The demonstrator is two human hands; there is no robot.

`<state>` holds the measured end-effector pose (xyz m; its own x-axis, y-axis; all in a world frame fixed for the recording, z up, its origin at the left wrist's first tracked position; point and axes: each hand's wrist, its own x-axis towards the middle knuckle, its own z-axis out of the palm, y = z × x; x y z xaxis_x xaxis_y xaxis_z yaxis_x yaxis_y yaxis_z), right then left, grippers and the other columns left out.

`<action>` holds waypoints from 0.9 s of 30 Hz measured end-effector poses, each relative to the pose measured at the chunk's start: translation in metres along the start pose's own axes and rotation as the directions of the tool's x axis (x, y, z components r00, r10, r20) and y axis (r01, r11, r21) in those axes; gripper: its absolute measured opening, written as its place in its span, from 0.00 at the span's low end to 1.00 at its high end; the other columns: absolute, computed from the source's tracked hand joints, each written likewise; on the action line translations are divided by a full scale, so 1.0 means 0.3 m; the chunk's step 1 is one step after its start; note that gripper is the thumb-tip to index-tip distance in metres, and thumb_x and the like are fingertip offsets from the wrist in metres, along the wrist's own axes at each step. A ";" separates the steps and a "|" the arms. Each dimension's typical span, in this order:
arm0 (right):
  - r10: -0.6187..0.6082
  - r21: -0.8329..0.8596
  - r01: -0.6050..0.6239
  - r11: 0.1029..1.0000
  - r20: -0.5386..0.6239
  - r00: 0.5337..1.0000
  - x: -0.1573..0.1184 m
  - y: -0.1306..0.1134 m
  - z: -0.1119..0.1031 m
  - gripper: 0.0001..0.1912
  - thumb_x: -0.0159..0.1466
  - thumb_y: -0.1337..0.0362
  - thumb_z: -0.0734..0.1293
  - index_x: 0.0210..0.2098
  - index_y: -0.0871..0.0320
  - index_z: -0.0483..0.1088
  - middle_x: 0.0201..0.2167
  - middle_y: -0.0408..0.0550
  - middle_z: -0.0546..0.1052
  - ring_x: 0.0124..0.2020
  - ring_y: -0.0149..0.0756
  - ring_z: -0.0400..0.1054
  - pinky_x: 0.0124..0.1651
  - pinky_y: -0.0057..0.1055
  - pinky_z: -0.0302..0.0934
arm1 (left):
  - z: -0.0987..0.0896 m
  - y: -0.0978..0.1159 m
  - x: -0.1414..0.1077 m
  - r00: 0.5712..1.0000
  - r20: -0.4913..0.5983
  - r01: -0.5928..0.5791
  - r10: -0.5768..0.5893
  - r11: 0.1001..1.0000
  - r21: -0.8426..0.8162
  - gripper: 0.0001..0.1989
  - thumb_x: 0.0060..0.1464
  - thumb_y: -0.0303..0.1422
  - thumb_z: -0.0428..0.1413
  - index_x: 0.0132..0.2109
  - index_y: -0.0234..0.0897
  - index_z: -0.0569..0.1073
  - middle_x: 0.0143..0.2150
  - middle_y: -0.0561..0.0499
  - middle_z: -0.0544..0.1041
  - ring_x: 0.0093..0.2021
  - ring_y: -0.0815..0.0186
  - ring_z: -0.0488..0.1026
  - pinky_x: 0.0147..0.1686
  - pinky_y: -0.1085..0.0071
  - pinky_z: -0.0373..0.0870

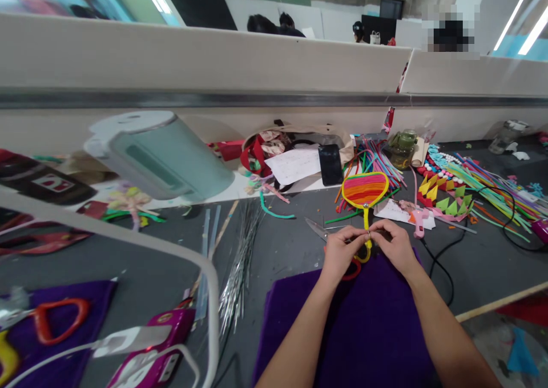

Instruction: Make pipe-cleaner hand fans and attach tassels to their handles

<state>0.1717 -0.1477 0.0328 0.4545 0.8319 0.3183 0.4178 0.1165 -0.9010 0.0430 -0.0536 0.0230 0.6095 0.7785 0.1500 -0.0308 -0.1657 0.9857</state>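
A small fan-shaped craft piece (365,190) made of pipe cleaners, with red and orange stripes inside a yellow rim, points away from me. Its yellow stem runs down between my two hands. My left hand (345,252) pinches the stem from the left. From the right, my right hand (393,245) pinches it at the same spot, the fingertips almost meeting. Whether something thin is also between the fingertips is too small to tell. Scissors (315,229) lie partly under my left hand, their red handle on a folded purple cloth (359,331).
Silvery stems (240,268) lie left of the cloth. Colourful pipe cleaners (492,188), a pink glue gun (419,219) with a black cable and a phone (330,165) are farther back. A pale green lamp-like object (171,154) and white cable (205,268) stand left.
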 end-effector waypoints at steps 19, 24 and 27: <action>-0.014 -0.184 0.015 0.983 0.006 1.000 -0.024 -0.019 0.000 0.18 0.62 0.64 0.65 0.52 0.52 0.71 0.46 0.46 0.80 0.44 0.40 0.76 0.47 0.33 0.68 | 0.030 0.038 -0.050 0.971 -0.051 -0.160 0.232 0.799 0.580 0.05 0.56 0.28 0.55 0.31 0.37 0.74 0.29 0.53 0.72 0.28 0.70 0.69 0.29 0.75 0.60; -0.077 -0.159 0.063 0.985 -0.083 0.994 -0.024 -0.027 -0.014 0.19 0.63 0.63 0.65 0.54 0.53 0.69 0.43 0.48 0.80 0.42 0.39 0.75 0.46 0.34 0.69 | 0.034 0.035 -0.046 0.976 -0.059 -0.138 0.209 0.806 0.575 0.05 0.54 0.26 0.54 0.30 0.37 0.72 0.28 0.54 0.70 0.27 0.70 0.68 0.29 0.75 0.60; -0.247 -0.250 0.186 0.950 -0.239 0.939 -0.027 -0.049 -0.029 0.12 0.63 0.62 0.65 0.47 0.53 0.73 0.41 0.51 0.77 0.43 0.42 0.72 0.46 0.39 0.67 | 0.036 0.033 -0.047 0.976 -0.052 -0.141 0.212 0.794 0.591 0.05 0.54 0.25 0.53 0.31 0.37 0.71 0.29 0.54 0.70 0.28 0.70 0.68 0.29 0.75 0.60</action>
<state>0.1687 -0.1609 0.0460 0.5118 0.6229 0.5917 0.6782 0.1298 -0.7233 0.0427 -0.0726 0.0298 0.5475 0.7558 0.3592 0.3578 -0.5994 0.7160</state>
